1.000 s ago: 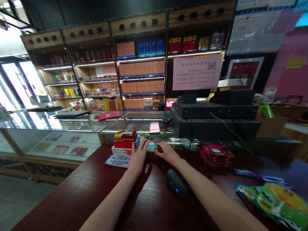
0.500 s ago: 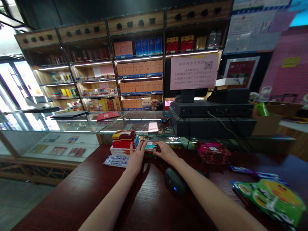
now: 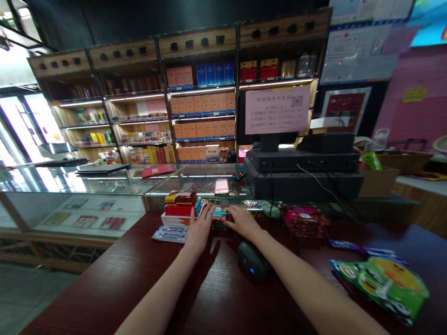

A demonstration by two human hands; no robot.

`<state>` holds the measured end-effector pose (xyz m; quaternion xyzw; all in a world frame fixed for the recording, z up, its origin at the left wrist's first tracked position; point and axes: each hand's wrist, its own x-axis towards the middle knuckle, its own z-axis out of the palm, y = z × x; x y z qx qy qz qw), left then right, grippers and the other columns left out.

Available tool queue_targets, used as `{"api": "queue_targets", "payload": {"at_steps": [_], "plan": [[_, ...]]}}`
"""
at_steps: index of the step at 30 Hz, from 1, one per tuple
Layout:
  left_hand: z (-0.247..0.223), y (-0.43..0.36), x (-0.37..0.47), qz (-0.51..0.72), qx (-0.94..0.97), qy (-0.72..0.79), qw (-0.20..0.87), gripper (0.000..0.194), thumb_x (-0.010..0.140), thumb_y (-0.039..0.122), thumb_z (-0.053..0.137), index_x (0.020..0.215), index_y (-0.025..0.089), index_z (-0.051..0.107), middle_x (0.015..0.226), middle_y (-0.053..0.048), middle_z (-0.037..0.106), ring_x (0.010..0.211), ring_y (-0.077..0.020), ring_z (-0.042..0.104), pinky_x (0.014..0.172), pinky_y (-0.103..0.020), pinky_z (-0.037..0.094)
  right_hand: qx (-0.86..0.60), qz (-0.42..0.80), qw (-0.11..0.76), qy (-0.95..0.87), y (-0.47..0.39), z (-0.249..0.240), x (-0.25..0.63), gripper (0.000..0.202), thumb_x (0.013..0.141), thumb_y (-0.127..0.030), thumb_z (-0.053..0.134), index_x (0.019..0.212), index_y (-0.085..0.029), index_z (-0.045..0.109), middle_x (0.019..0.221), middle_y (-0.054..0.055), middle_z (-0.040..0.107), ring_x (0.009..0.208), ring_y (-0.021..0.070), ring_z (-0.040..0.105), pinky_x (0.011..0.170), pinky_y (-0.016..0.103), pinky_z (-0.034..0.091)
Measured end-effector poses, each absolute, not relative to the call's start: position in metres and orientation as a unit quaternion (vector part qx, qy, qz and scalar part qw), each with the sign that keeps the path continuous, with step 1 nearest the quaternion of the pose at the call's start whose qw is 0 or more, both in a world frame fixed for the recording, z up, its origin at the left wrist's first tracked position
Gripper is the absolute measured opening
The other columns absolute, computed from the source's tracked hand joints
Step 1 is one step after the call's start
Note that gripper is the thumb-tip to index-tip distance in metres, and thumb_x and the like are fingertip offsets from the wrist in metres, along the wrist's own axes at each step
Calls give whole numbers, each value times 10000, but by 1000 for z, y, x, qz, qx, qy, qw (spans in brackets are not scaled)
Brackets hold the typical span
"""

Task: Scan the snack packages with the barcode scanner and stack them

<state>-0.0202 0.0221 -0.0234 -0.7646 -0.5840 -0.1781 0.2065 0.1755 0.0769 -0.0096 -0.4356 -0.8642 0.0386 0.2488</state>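
On the dark wooden counter, a teal and dark red packet lies between my two hands. My left hand touches its left side with fingers spread, close to a stack of red and yellow packs on a white box. My right hand rests on the packet's right end, fingers apart. Blue and white sachets lie left of my left wrist. A black scanner-like device with a blue light sits beside my right forearm. How far the packet extends under my fingers is hidden.
To the right are a pile of dark red packets, purple wrapped bars and a green bag. A monitor stand and black machine stand behind. A glass display case runs along the back, with stocked shelves beyond.
The camera view has shifted slightly. Both hands remain at the packet, with almost no movement relative to it.
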Motion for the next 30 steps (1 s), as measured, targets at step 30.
{"api": "queue_targets", "payload": {"at_steps": [30], "plan": [[14, 33, 112, -215, -835, -469, 193, 516, 919, 98, 398, 1399, 280, 436, 1429, -70, 546, 1209, -238, 604, 1207, -604, 153, -510, -86, 264, -814, 35, 7, 356, 409, 888, -287, 639, 1290, -215, 614, 1367, 133, 594, 1310, 294, 502, 1093, 479, 376]]}}
